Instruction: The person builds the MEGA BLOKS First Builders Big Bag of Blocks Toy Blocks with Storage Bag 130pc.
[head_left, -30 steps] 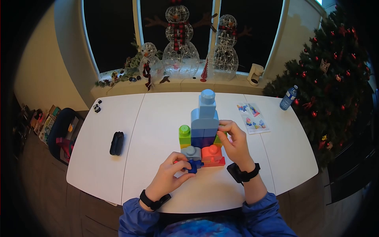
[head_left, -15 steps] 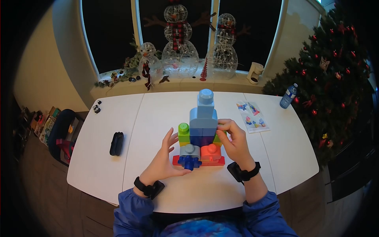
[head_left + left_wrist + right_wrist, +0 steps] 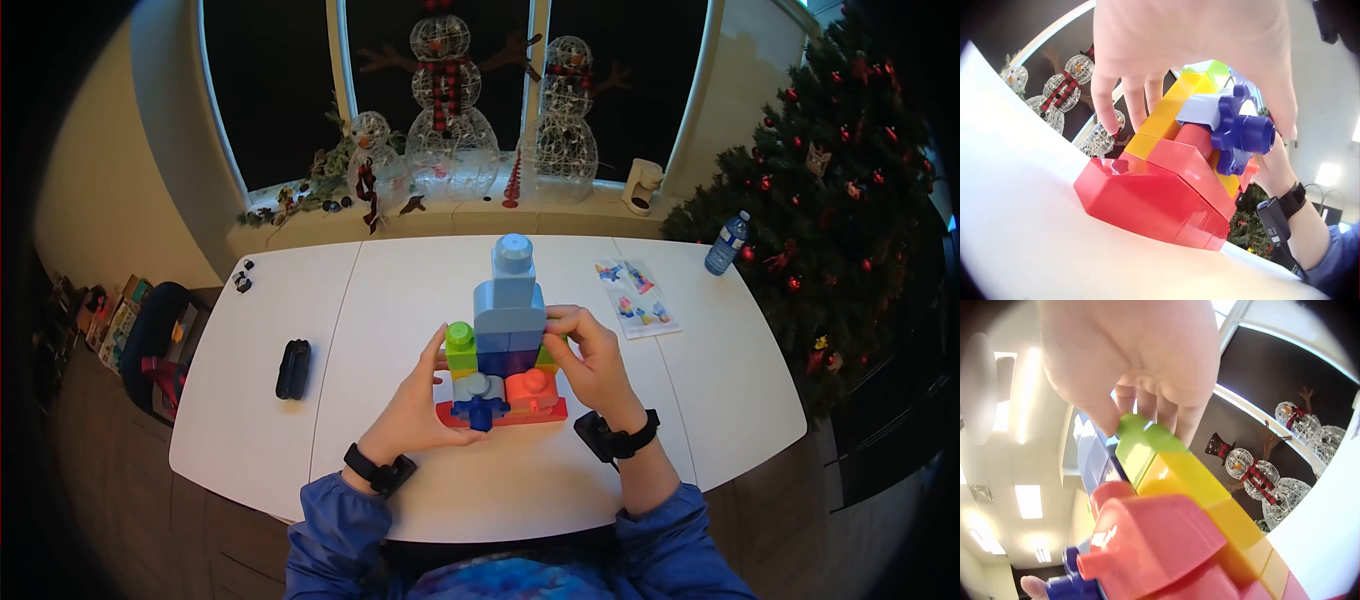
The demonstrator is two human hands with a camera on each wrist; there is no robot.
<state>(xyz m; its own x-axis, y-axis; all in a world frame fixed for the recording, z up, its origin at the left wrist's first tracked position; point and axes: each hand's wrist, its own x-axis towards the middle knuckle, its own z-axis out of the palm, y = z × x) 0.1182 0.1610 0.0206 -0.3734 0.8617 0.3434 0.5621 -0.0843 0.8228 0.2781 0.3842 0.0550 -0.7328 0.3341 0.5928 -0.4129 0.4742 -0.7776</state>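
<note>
A toy building-block model stands on the white table, with a light blue tower [image 3: 512,290] at its back and a red base [image 3: 545,412] below. My right hand [image 3: 590,350] pinches the green block [image 3: 1141,447] on the model's right side, thumb and fingers at its top. My left hand [image 3: 405,405] spans the model's left side, fingers fairly straight behind it and thumb near the dark blue gear-shaped piece [image 3: 1241,131]. That piece sits at the front, by a grey block [image 3: 478,385] and a coral-red block [image 3: 532,388]. Yellow blocks [image 3: 1169,115] lie under the green ones.
A dark case [image 3: 294,369] lies on the left of the table, and small black items [image 3: 243,278] rest at its far left corner. A printed picture sheet [image 3: 640,300] and a water bottle [image 3: 728,243] are at the right. Wire snowmen [image 3: 450,140] stand on the window ledge.
My left hand has let go of the dark blue gear-shaped piece and spread around the model's left side, its fingers now farther forward. My right hand keeps its pinch on the green block.
</note>
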